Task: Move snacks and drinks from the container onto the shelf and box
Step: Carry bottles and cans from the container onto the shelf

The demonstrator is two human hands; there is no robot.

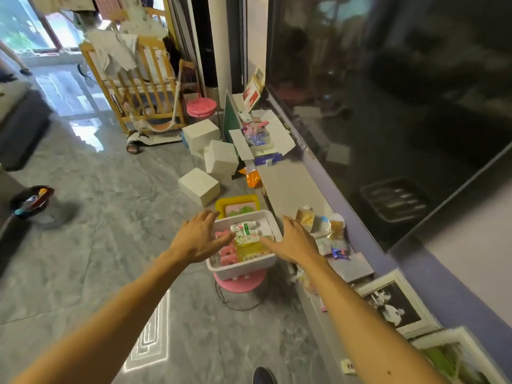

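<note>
- The bin was a white, smooth plastic tub, rectangular with rounded corners, and it sat on a round pink stool on the glossy grey marbled floor.
- Two small white bottles with green labels lay on their sides on top of the load in the bin. Their long axes ran roughly left to right, and their caps pointed right, toward the shelf.
- Under the bottles lay pink packs on the left and a flat yellow pack in the middle.
- The left hand was held palm down over the bin's left rim. Its fingers were spread and straight, and its thumb reached toward the bottles; it gripped nothing.
- The right hand mirrored it over the right rim, also spread and palm down, with its thumb pointing in at the bottles. Whether either thumb touched them could not be told.
- Both forearms were stretched forward, converging on the bin.
- The shelf was a low, flat grey ledge just right of the bin. Shiny packets lay on its near part.
- The box was white card with its flaps open, and it stood at the shelf's far end.
</note>
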